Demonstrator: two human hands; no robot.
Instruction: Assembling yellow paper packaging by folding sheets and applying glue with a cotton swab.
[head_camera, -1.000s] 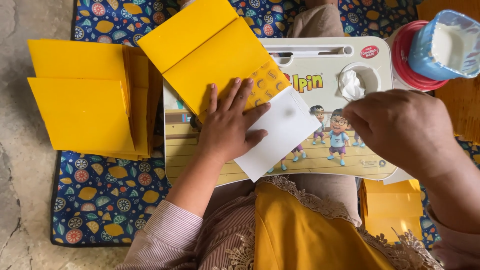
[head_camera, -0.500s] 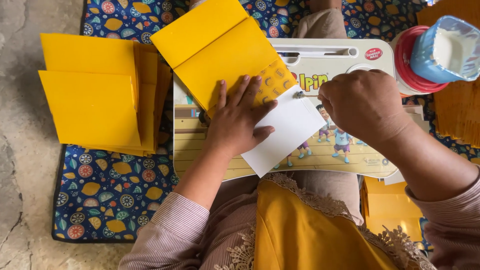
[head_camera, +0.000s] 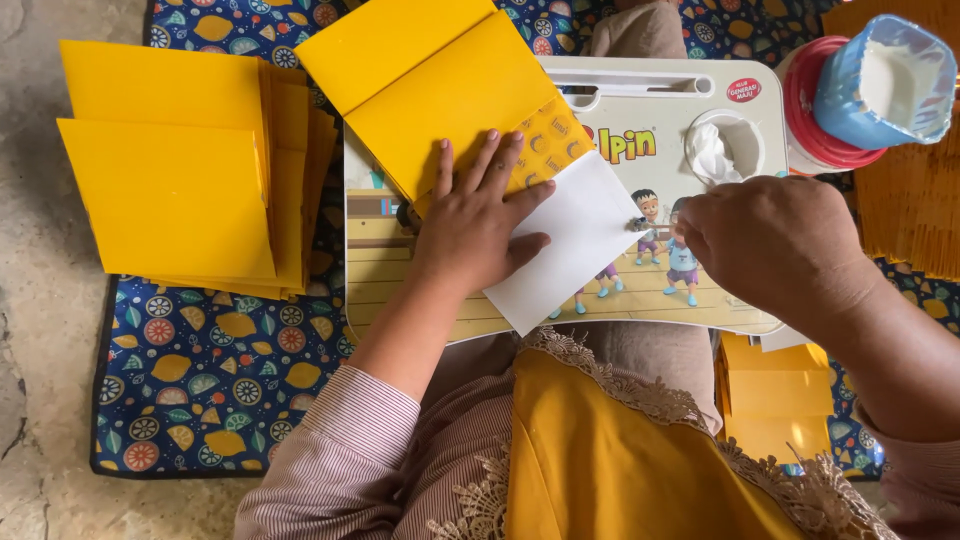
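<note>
My left hand (head_camera: 478, 224) lies flat, fingers spread, on a white paper sheet (head_camera: 575, 245) and the edge of a folded yellow paper piece (head_camera: 440, 85), pressing both onto a small lap table (head_camera: 640, 290) printed with cartoon figures. My right hand (head_camera: 775, 240) hovers with curled fingers at the white sheet's right corner; whether it pinches anything is hidden.
A stack of yellow folded papers (head_camera: 180, 170) lies left on a blue fruit-patterned mat (head_camera: 210, 380). A blue cup of white paste (head_camera: 885, 80) on a red lid stands far right. More yellow pieces (head_camera: 775, 400) lie by my right knee. A round recess (head_camera: 722, 150) in the table holds white paste.
My right hand has moved left from the table's right edge to the white sheet's corner. My left hand has stayed pressed on the papers.
</note>
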